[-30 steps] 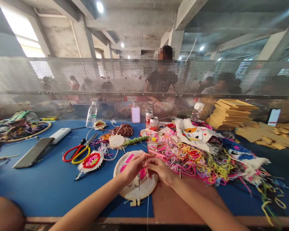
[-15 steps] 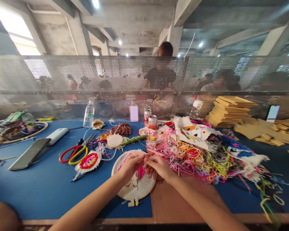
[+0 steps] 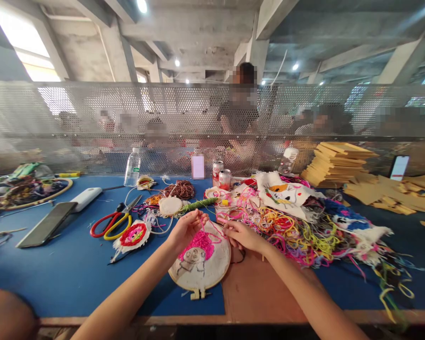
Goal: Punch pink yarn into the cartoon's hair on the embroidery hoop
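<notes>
A round embroidery hoop [image 3: 205, 269] with white cloth and a pink stitched patch lies near the table's front edge, tilted up at its far side. My left hand [image 3: 186, 230] is closed at the hoop's upper left rim and pinches pink yarn [image 3: 201, 226]. My right hand [image 3: 241, 234] is closed at the hoop's upper right rim, with strands of the same pink yarn running to it. A big tangle of coloured yarn [image 3: 297, 236] lies just right of my right hand.
Scissors [image 3: 110, 225] with red and yellow handles, a small red tufted piece [image 3: 132, 235], a phone [image 3: 46, 224], a power bank [image 3: 85, 198], a water bottle [image 3: 133, 167], two cans [image 3: 221, 175] and stacked boards [image 3: 338, 163] lie on the blue table [image 3: 67, 278]. People sit behind a perforated screen [image 3: 184, 113].
Both hands moved apart from the middle of the hoop to its rim. The hoop's pink patch and drawn figure now show, and pink yarn is pulled up by my left hand.
</notes>
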### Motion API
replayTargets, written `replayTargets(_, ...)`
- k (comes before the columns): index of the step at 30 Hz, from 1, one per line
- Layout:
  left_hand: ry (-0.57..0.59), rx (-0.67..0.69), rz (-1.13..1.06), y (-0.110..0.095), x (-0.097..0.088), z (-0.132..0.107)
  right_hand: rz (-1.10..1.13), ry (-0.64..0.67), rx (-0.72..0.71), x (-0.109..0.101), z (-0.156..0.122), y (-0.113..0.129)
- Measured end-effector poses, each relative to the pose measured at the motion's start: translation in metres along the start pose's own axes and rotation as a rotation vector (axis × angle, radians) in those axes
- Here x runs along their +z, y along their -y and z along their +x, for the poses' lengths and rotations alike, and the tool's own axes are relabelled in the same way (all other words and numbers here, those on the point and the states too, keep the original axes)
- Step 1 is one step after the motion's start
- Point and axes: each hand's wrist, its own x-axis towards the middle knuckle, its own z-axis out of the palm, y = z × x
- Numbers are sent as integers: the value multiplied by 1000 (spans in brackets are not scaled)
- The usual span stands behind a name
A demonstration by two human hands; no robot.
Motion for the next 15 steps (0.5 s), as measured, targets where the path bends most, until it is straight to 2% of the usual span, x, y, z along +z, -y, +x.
replayTargets(5,-89,88,-81,-13,-4,6,19,148,23,-11,-4,2)
replayTargets(8,-103,53,-99,-17,-5,6,14,-55,-53,-13,-5,6)
replayTargets(10,-32,-5,-65,-16,-5,4,65,-133,-94,-8,-5,8)
replayTargets(11,16,-42,-35,-14,-4,2,113,-95,-95,-5,-4,9)
replayTargets(13,97,-111,29,-11,-3,-2,210,96,-54,5,-3,8)
replayTargets(15,111,-139,60,-9,-2,-4,253,262,3,13,0,6)
